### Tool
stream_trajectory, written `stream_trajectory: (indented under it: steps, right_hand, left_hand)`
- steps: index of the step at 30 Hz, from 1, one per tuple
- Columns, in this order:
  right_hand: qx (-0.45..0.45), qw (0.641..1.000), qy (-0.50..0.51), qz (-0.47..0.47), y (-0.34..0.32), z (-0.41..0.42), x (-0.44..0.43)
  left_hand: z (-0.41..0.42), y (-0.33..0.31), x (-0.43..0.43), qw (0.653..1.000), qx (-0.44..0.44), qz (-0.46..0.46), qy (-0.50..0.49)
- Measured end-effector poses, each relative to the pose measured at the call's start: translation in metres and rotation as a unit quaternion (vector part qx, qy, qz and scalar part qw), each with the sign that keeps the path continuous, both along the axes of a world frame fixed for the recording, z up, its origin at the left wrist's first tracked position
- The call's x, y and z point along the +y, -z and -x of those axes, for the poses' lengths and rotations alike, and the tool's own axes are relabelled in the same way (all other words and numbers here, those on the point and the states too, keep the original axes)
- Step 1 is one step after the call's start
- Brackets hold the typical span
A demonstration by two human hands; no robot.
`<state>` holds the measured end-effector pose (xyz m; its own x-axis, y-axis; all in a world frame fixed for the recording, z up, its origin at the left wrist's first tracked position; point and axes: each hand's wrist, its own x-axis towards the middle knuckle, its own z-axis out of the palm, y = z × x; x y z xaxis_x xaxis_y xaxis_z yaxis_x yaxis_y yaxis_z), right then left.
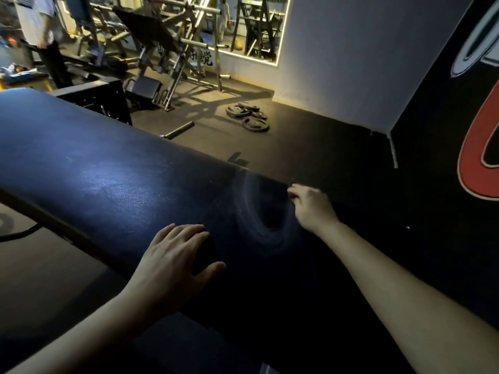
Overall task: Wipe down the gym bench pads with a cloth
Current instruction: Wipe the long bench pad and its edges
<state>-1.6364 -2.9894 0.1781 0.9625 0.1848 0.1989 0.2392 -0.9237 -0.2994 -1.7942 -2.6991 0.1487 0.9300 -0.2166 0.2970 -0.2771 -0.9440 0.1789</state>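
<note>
- Your left hand (172, 263), fingers flat, presses a dark cloth (206, 252) onto the bench pad (108, 179).
- Your right hand (310, 206) curls at the pad's far edge; grip unclear.
- Weight plates (247, 114) lie on the floor (310, 136) beyond.

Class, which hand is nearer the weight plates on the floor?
Right. The right hand is at the far edge of the bench pad, toward the weight plates; the left hand rests on its near side.

Bench pad (108, 184): dark leather-look covering, fine grain, soft sheen under light. Floor (310, 136): dark, matt. Machine frames (178, 74): grey metal, dull shine. Weight plates (255, 124): matt black.
</note>
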Motion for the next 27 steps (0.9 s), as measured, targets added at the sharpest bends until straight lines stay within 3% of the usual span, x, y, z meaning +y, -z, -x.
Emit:
stream_trajectory:
  steps: [2, 4, 6, 8, 11, 14, 18, 20, 23, 27]
  right_hand:
    - [-0.032, 0.996, -0.083, -0.011, 0.012, 0.066, -0.005]
    - [-0.009, 0.989, -0.147, -0.02, 0.014, 0.116, -0.014]
    - [0.006, 0.986, -0.165, 0.0, 0.009, 0.113, -0.019]
    - [-0.012, 0.992, -0.126, 0.011, 0.003, 0.063, -0.013]
    - [0.035, 0.999, -0.023, -0.002, -0.008, -0.018, 0.006]
    - [0.026, 1.0, -0.001, -0.003, -0.005, -0.001, 0.025]
    - [0.022, 0.98, -0.199, 0.001, -0.001, 0.13, 0.041]
    - [0.031, 0.964, -0.264, 0.019, 0.002, 0.149, 0.038]
    - [-0.004, 0.977, -0.211, 0.009, 0.004, 0.086, 0.039]
    - [0.026, 0.992, -0.116, -0.039, 0.0, 0.027, 0.096]
  left_hand:
    - [0.004, 0.0, 0.003, 1.0, 0.002, 0.009, 0.001]
    - [0.006, 0.004, 0.004, 1.0, 0.005, 0.02, 0.008]
    - [0.007, 0.005, 0.005, 0.999, -0.001, 0.03, 0.013]
    - [0.005, 0.004, 0.007, 1.0, -0.007, 0.027, 0.009]
    - [0.006, 0.003, 0.005, 1.0, -0.011, 0.027, -0.003]
    - [0.006, 0.004, 0.006, 0.999, -0.009, 0.036, 0.002]
    - [0.006, -0.001, 0.015, 0.997, 0.007, 0.07, 0.032]
    - [0.009, -0.004, 0.022, 0.996, 0.009, 0.066, 0.055]
    - [0.023, -0.002, 0.037, 0.998, -0.019, 0.029, 0.056]
    - [0.044, 0.008, 0.058, 0.999, -0.04, 0.009, -0.012]
